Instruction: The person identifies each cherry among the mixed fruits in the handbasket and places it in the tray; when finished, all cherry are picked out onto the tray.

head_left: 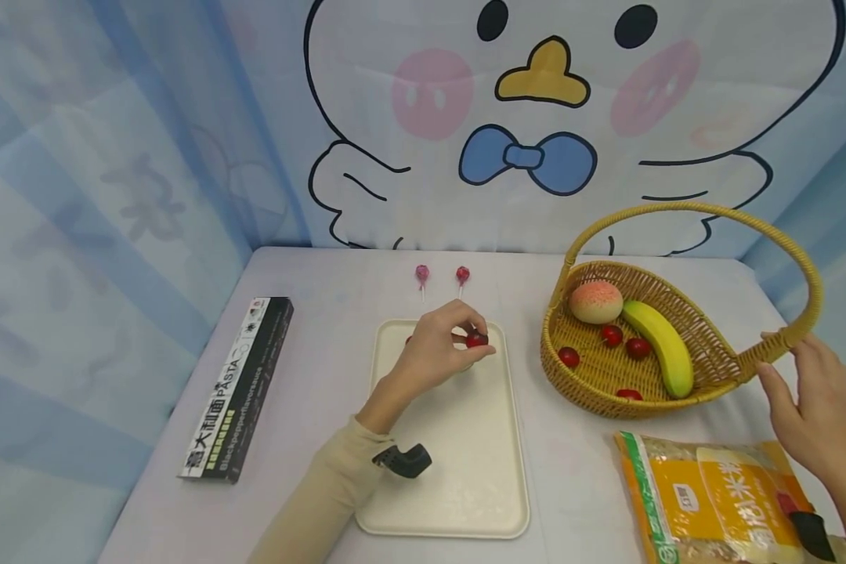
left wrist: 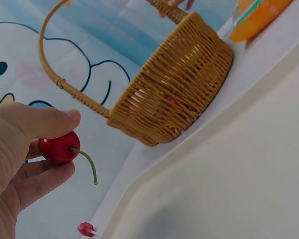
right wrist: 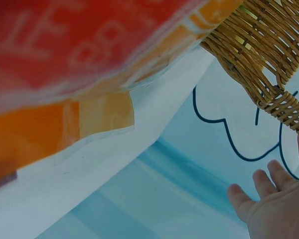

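My left hand (head_left: 440, 345) is over the upper part of a cream tray (head_left: 458, 486). Between thumb and fingers it pinches a red cherry (left wrist: 59, 148), whose green stem points away from the palm. A sliver of something red (head_left: 408, 340) peeks out beside this hand, mostly hidden. At the right, my right hand (head_left: 814, 407) holds the wicker basket (head_left: 571, 392) at the foot of its handle, other fingers spread in the right wrist view. Inside the basket lie a banana (head_left: 663, 345), a peach-like round fruit (head_left: 596, 302) and several cherries (head_left: 638, 348).
Two lollipops (head_left: 462, 274) lie behind the tray. A black-and-white pasta box (head_left: 240, 388) is at the left. In front of the basket lies an orange and yellow bag (head_left: 712, 501), below the right forearm. A printed curtain (head_left: 423, 196) stands behind the table.
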Available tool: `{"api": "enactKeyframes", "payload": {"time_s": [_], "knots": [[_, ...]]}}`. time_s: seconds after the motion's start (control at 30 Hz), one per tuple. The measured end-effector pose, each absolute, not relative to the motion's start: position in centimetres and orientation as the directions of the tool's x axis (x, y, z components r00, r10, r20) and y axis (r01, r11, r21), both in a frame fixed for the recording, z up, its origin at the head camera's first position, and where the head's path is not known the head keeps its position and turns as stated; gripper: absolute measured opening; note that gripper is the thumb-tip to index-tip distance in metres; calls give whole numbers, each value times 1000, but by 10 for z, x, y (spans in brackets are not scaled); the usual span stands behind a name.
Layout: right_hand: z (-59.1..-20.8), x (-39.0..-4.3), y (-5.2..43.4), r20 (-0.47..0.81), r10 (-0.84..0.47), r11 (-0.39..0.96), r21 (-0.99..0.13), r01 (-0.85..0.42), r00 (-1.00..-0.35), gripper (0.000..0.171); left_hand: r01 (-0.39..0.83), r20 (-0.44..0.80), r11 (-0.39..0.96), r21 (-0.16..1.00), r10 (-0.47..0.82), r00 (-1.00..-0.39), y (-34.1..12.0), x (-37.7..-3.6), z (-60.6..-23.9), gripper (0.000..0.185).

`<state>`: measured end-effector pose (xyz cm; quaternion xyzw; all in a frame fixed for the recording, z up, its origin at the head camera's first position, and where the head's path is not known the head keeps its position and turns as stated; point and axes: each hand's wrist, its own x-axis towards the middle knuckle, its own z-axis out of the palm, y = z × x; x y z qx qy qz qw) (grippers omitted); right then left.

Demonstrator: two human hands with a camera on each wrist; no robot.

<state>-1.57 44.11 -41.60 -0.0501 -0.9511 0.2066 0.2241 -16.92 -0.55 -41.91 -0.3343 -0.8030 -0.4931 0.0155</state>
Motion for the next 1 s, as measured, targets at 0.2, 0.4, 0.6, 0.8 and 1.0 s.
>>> {"api": "enactKeyframes", "payload": {"time_s": [0.2,0.4,0.6,0.8,1.0], "knots": [[-416,-13,440,411,186,905,-425,-7,-892,47,536,349,300,789,499,-793,-10,-175,-427,24],[-415,-11,441,444,176,909,-416,-28,-878,46,507,318,331,796,485,-815,-12,-184,-437,23],[-415,-11,440,430,183,914,-406,-8,-884,47,492,304,381,783,455,-837,-17,-190,-444,22],[-416,-11,439,403,198,913,-409,18,-894,48,510,323,394,765,450,-833,-20,-194,-450,22],[-417,-13,440,394,197,911,-413,19,-898,49,496,308,439,749,431,-848,-22,-196,-453,21]]}}
